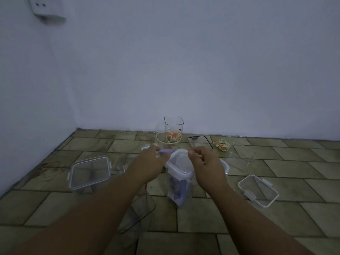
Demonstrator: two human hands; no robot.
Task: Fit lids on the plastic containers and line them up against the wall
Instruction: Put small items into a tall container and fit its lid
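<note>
1. A clear plastic piece [137, 212], lid or tub not determinable, lies on the floor [211, 218] nearer than the tall container [179, 190].
2. The tall container is stood upright, with a white-rimmed lid [181, 165] laid on its mouth.
3. The lid's purple latch [166, 151] is gripped by the left hand [152, 162]; its right rim is pinched by the right hand [206, 162].
4. Beyond the tall container, a round jar [168, 142] is followed by a square container [173, 123] against the wall [184, 70].
</note>
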